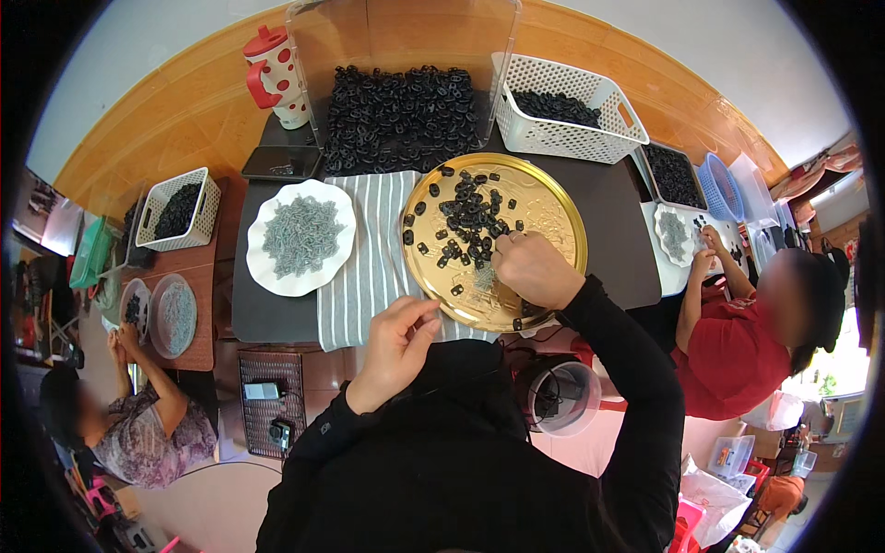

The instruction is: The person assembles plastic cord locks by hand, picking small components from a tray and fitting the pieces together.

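A round gold tray [564,207] lies in front of me, with a loose heap of small black oval pieces with holes [470,214] on it. My right hand [536,269] is over the tray's right part, fingers curled down beside the heap; whatever is in them is hidden. A few small clear-grey pieces [484,276] lie by its fingertips. At the tray's near left rim is my left hand [395,355], its thumb and forefinger drawn close together; anything between them is too small to make out. Left of the tray, a white wavy-edged plate [261,272] holds many clear-grey pieces.
A striped cloth [364,313] lies under the tray's left side. Behind stand a clear bin of black pieces [401,120], a white basket [572,143], a dark phone-like slab [281,163] and a spotted tumbler [281,83]. Co-workers sit left [152,433] and right [737,346].
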The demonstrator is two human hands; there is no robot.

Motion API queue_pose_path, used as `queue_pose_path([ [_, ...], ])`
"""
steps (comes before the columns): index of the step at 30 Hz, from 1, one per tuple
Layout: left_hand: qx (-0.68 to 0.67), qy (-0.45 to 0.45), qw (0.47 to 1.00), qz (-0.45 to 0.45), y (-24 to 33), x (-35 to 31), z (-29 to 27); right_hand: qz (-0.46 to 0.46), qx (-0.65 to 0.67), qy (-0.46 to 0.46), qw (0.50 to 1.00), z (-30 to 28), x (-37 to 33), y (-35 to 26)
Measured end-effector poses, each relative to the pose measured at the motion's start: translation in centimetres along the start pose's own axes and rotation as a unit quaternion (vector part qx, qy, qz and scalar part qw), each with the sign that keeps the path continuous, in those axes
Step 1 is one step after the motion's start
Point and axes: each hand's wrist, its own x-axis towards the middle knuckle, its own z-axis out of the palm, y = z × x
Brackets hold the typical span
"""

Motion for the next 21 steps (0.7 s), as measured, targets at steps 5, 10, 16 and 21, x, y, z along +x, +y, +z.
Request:
queue_pose_path([
  [5,0.111,-0.015,0.993,0.038,1.0,1.8,0.6,-0.012,0.009,-0.017,1.0,0.1,0.6,0.2],
  [10,0.325,-0.048,0.937,0.119,1.0,4.1,2.3,0.021,0.045,0.002,0.999,0.8,-0.1,0.7],
  [16,0.433,-0.099,0.887,0.127,0.3,5.6,3.6,0.038,0.049,0.036,0.997,0.9,-0.7,0.4],
  [21,0.424,-0.103,0.891,0.127,0.1,6.1,4.1,0.051,0.045,0.076,0.995,0.9,-1.1,0.7],
])
